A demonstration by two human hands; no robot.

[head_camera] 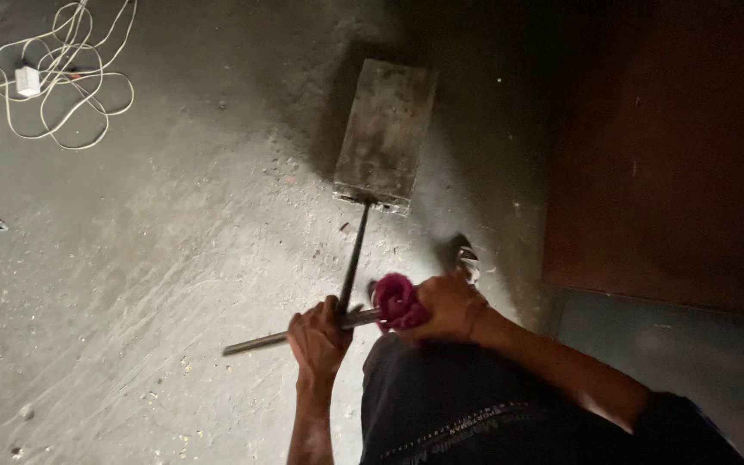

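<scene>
A dark trouser leg [441, 405] is seen nearest. A rod [256, 342] is gripped by the left hand [319, 337] and, through a pink cloth [398, 301], the right hand [449, 306]. Another rod [355, 254] is braced against a block [385, 133]; both grips should be held firm.

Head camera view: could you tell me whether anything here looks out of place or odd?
A tangle of white cable lies loose on the floor, top left. The right hand holds a pink cloth against the metal rod.
</scene>
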